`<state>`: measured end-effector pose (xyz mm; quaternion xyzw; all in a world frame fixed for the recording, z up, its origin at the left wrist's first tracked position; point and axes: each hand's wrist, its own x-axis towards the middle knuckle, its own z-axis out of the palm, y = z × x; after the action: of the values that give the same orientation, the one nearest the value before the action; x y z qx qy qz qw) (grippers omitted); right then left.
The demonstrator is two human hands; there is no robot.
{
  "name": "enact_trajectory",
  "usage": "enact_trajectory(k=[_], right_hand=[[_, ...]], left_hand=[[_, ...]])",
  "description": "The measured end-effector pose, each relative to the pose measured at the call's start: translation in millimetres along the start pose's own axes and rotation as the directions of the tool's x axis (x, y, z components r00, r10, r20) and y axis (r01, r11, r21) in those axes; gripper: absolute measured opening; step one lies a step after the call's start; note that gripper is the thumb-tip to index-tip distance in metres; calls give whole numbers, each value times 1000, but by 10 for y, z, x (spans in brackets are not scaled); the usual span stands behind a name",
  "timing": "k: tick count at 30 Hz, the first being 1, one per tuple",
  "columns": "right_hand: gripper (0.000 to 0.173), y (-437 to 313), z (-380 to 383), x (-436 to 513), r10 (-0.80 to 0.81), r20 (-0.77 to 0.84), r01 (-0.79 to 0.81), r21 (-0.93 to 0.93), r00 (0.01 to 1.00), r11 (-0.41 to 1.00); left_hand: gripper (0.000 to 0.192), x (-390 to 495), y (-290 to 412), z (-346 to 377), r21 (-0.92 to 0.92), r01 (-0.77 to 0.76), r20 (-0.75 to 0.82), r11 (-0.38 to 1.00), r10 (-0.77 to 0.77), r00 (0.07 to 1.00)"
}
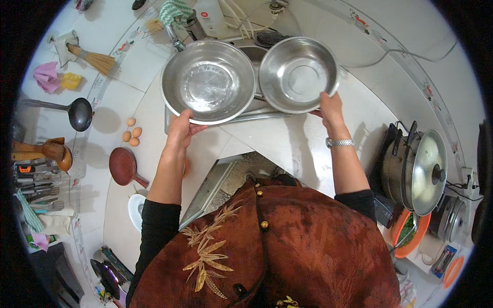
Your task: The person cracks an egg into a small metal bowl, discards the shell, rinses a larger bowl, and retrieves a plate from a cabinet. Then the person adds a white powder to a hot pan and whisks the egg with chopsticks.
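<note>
My left hand [181, 130] grips the near rim of a large stainless steel basin [210, 81], thumb on the inside and fingers beneath. In my right hand [330, 107] is the near right rim of a smaller stainless steel basin [300, 73], pinched the same way. Both basins are side by side over the sink [252, 54], with their insides facing up towards me. Neither seems to hold any solid thing. They hide most of the sink, and its metal front edge [246, 118] shows below them. A tap [178, 44] stands behind the large basin's left side.
Several eggs [132, 133] and a reddish-brown small pan [123, 165] lie on the counter at left, with a white bowl [136, 211] nearer me. At right stand a lidded pot [398, 169] and an orange basin [404, 250] with greens. Utensils hang on the left wall, including a black ladle [79, 114].
</note>
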<state>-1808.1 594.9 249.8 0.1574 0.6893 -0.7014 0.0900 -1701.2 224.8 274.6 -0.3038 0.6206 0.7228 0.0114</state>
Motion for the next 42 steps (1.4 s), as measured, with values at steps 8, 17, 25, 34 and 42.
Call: enact_trajectory(k=[8,17,25,34,42], right_hand=[[30,319,982,335,224,245,-252,91,943,963],[33,700,1594,473,311,392,-375,96,866,922],[62,730,1688,663,-203,222,293,-532,954,794],[74,156,1461,640,-633,542,691,-723,553,-15],[74,5,1177,704,-611,482,618,-786,628,14]], left_hand=[[41,68,262,110,144,-36,-50,989,44,998],[37,301,361,54,348,-45,-190,936,118,975],[36,547,137,-359,622,-158,-360,767,459,812],[67,521,-16,-501,915,-110,-229,388,725,650],[82,407,76,-649,962,22,-221,272,729,648]])
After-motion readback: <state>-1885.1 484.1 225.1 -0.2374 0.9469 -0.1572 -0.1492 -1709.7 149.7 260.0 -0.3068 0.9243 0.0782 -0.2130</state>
